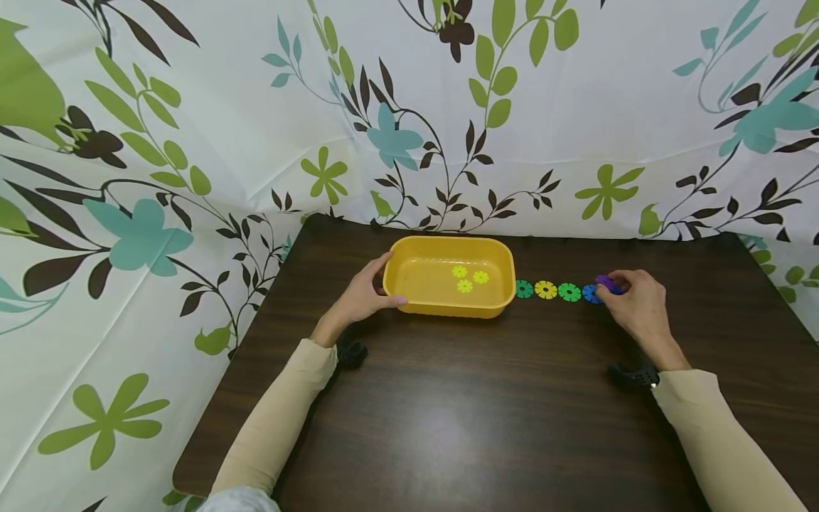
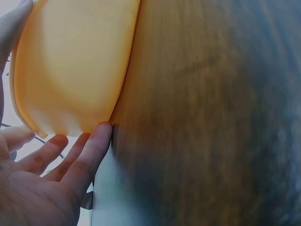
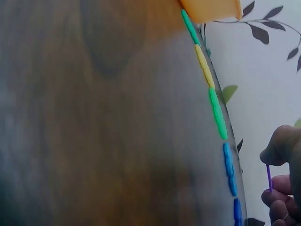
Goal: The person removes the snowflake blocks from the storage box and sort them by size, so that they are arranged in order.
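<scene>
A yellow plastic basin [image 1: 448,311] stands on the table with three yellow-green notched flower discs [image 1: 464,286] inside. My left hand [image 1: 365,294] holds its left end, thumb at the near rim. In the left wrist view, fingertips [image 2: 101,129] touch the basin's end wall [image 2: 70,84]. To the basin's right runs a row of flat discs: green [image 1: 524,289], yellow [image 1: 546,289], green [image 1: 569,291], blue [image 1: 591,294], then a darker blue disc [image 3: 237,212]. Above the row's right end, my right hand [image 1: 638,302] pinches a purple disc [image 3: 269,178] between thumb and fingers.
The dark wooden table [image 1: 441,398] ends behind the basin against a hanging cloth [image 1: 448,171] with leaf and flower prints. Black straps sit at both wrists, the left strap [image 1: 351,355] and the right strap [image 1: 632,375].
</scene>
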Motion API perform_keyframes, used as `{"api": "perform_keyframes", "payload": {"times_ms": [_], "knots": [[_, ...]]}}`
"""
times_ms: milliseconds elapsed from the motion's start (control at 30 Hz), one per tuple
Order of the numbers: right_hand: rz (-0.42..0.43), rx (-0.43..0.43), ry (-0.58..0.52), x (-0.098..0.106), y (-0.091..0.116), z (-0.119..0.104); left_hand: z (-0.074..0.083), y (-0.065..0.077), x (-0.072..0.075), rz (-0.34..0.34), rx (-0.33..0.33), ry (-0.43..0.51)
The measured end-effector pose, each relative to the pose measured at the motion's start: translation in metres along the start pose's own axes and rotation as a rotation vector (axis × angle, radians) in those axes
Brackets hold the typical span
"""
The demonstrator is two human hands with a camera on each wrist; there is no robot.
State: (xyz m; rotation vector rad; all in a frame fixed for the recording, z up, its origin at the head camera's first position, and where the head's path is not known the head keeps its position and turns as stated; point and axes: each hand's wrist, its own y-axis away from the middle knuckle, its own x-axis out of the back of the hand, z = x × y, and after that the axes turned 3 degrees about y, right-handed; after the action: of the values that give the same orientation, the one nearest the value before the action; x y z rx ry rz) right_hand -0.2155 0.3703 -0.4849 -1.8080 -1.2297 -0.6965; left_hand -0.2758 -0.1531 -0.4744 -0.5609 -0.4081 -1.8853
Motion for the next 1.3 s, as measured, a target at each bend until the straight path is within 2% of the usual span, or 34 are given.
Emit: {"api": "perform_keyframes", "payload": {"times_ms": [700, 967, 1300], "knots": [[-0.135, -0.121, 0.084, 0.024, -0.003, 0.038, -0.001, 0.0, 0.0, 0.012, 0.007, 0.009], [-0.115, -0.115, 0.105, 0.028, 0.0, 0.052, -0.003, -0.001, 0.0, 0.007, 0.006, 0.001], [-0.125, -0.123, 0.101, 0.032, 0.0, 0.058, -0.002, -0.001, 0.0, 0.004, -0.001, -0.009]]}}
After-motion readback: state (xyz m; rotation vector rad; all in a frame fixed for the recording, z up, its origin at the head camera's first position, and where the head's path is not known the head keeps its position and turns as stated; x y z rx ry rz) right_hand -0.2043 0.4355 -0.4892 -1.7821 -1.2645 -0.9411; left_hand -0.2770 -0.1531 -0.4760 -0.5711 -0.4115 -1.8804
